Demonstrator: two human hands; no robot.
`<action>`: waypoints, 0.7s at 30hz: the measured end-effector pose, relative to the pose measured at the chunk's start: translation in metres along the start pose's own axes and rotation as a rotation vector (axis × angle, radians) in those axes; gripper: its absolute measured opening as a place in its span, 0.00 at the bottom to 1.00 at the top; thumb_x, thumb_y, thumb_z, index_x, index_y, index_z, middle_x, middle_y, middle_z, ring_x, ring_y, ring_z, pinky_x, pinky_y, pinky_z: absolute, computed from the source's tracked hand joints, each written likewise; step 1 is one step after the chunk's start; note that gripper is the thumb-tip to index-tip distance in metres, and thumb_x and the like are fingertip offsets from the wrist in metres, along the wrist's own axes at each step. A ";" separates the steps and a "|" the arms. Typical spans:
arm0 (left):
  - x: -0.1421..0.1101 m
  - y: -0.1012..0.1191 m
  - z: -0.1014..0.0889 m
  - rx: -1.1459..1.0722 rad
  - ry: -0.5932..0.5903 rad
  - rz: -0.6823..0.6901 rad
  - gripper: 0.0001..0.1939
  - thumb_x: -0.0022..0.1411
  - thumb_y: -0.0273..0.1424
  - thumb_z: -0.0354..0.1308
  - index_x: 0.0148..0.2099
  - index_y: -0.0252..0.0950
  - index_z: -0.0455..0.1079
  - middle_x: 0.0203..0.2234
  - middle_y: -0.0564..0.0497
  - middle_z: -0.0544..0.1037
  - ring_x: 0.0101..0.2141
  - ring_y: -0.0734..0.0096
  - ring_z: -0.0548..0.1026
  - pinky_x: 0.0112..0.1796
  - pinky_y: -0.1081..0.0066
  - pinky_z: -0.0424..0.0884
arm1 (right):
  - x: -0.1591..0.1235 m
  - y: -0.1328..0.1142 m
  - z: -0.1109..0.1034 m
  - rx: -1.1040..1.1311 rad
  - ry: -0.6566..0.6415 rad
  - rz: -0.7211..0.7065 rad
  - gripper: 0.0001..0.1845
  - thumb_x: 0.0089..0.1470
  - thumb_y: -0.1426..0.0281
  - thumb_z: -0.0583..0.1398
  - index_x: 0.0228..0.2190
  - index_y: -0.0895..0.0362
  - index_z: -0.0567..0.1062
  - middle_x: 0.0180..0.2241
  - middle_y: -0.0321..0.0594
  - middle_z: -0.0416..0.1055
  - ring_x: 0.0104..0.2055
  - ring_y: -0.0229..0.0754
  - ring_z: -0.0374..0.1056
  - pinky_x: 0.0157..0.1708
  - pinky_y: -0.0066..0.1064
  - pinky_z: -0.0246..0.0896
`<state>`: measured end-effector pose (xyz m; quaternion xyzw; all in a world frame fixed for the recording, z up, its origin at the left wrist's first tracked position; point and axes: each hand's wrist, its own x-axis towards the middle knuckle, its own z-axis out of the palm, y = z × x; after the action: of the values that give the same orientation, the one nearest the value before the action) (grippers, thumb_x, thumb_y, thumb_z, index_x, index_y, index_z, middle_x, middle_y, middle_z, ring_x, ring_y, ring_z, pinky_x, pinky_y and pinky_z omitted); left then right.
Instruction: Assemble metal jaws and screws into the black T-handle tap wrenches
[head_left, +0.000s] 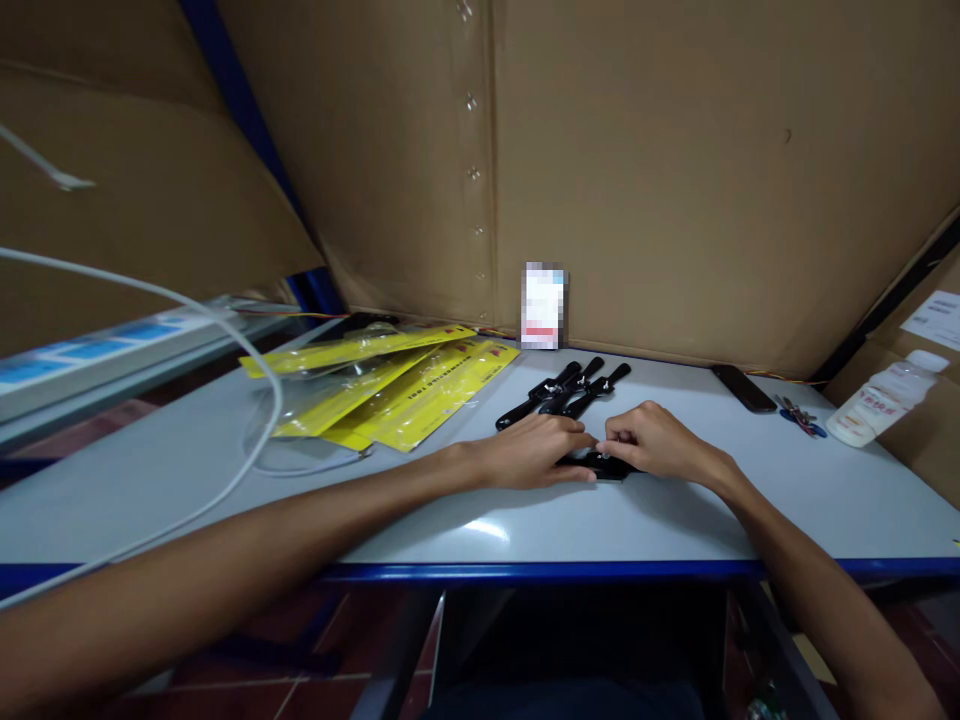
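A black spokeshave (611, 466) lies on the table, largely covered by my two hands. My left hand (536, 452) rests over its left end, with the thumb along the near side and the fingers across the top. At the tool's middle, my right hand (649, 442) is curled, thumb and forefinger pinched by a small silvery adjusting screw (603, 456). The blade is hidden. Just beyond my hands, several more black spokeshaves (576, 388) lie side by side at a slant.
Yellow cards in clear plastic packaging (442, 395) are piled at the left, near a looping white cable (277, 400). A lit phone (542, 306) leans on the cardboard wall. At the right are a dark phone (742, 388), keys (801, 417) and a tilted white bottle (885, 402).
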<state>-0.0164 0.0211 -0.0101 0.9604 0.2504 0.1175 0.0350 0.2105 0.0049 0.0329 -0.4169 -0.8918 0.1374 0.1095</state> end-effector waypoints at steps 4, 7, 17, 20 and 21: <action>0.000 0.000 0.001 -0.015 -0.002 0.006 0.22 0.73 0.47 0.54 0.50 0.33 0.76 0.39 0.44 0.80 0.38 0.60 0.79 0.35 0.68 0.68 | 0.001 0.000 -0.001 0.008 -0.055 0.001 0.20 0.61 0.67 0.60 0.18 0.57 0.66 0.17 0.27 0.54 0.23 0.32 0.45 0.28 0.32 0.40; 0.000 0.000 0.001 -0.027 0.009 0.011 0.22 0.73 0.47 0.54 0.51 0.34 0.76 0.39 0.44 0.80 0.38 0.61 0.79 0.35 0.68 0.68 | 0.001 0.000 -0.002 0.024 -0.090 -0.012 0.21 0.61 0.67 0.60 0.17 0.57 0.66 0.17 0.27 0.52 0.23 0.32 0.45 0.28 0.32 0.40; -0.001 -0.002 0.002 -0.073 0.053 0.037 0.22 0.73 0.47 0.53 0.53 0.35 0.76 0.37 0.45 0.79 0.35 0.63 0.78 0.34 0.69 0.68 | 0.000 0.000 -0.004 0.142 -0.109 -0.033 0.22 0.61 0.66 0.60 0.17 0.58 0.68 0.18 0.27 0.49 0.23 0.32 0.44 0.28 0.31 0.40; -0.002 -0.001 0.001 -0.072 0.052 0.038 0.22 0.73 0.47 0.53 0.51 0.35 0.76 0.37 0.45 0.79 0.35 0.62 0.78 0.34 0.69 0.68 | 0.000 -0.001 -0.005 0.108 -0.123 0.030 0.15 0.58 0.68 0.64 0.21 0.57 0.71 0.18 0.27 0.56 0.23 0.32 0.50 0.28 0.30 0.42; -0.001 -0.001 0.000 -0.072 0.048 0.037 0.22 0.73 0.47 0.53 0.51 0.35 0.76 0.38 0.44 0.79 0.36 0.62 0.78 0.34 0.69 0.68 | 0.001 -0.001 -0.005 0.092 -0.121 0.054 0.11 0.56 0.69 0.65 0.24 0.57 0.72 0.19 0.27 0.59 0.24 0.32 0.53 0.28 0.30 0.43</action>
<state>-0.0179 0.0210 -0.0107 0.9599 0.2288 0.1501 0.0613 0.2109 0.0054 0.0378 -0.4260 -0.8780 0.2062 0.0710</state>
